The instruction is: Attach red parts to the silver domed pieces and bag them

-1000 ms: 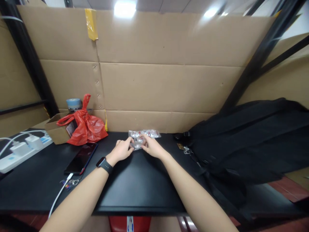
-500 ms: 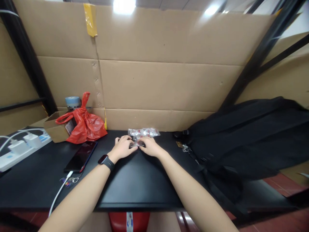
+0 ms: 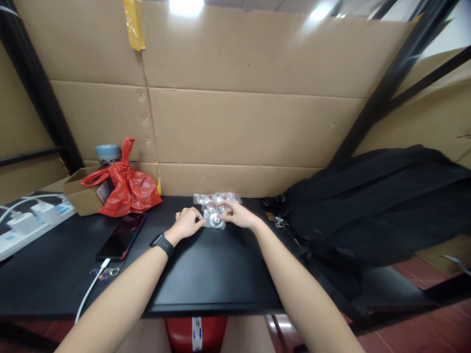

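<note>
A small clear packet with a round white piece inside (image 3: 215,220) lies flat on the black table between my hands. My left hand (image 3: 188,222) is at its left edge, thumb and forefinger pinched together at the packet's corner. From the right, my right hand (image 3: 236,214) reaches over with thumb and forefinger apart, the thumb at the packet's right side. Behind it, several similar shiny packets with red bits (image 3: 210,198) lie in a row near the cardboard wall. The right fingertips partly cover the nearest of them.
At the left are a phone (image 3: 122,236) with keyrings and a white cable, a red plastic bag (image 3: 128,192), an open cardboard box (image 3: 83,196) and a white power strip (image 3: 35,228). A black backpack (image 3: 382,211) fills the right side, with keys (image 3: 280,222) beside it.
My right hand has moved a little right and opened away from my left. The packet, mostly covered and dark between my hands before, now shows its round white piece.
</note>
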A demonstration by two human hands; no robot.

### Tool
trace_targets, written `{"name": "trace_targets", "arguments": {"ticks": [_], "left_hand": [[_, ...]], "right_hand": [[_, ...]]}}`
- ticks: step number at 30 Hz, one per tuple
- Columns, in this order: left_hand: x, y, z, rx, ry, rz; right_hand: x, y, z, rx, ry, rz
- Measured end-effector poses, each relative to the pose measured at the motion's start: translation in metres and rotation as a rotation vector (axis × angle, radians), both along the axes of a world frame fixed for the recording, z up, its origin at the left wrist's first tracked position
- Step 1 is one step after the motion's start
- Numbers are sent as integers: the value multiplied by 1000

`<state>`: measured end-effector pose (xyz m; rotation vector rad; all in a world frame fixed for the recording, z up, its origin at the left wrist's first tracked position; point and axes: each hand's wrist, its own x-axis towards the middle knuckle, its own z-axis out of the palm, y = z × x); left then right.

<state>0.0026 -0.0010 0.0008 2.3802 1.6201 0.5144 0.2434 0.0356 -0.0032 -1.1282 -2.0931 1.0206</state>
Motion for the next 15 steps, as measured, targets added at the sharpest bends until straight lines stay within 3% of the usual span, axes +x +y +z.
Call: {"name": "trace_targets", "arguments": {"ticks": [3,7,9,12,15], "left_hand": [[1,-4,0,1,11,-69],[0,-4,-3,0,21,-124],[0,-5,3,28,-1,-142],[2,-21,35,124,-148,-215],[6,-69,74,240,-437,-341]], "right_hand": [[13,10,-8,71,-37,-157],[15,19,-19,290,-225,-386],[11,19,-20,370,-310,-466],[6,14,-17,417,-357,-494],[2,5,-12,394,-381,-438]]}}
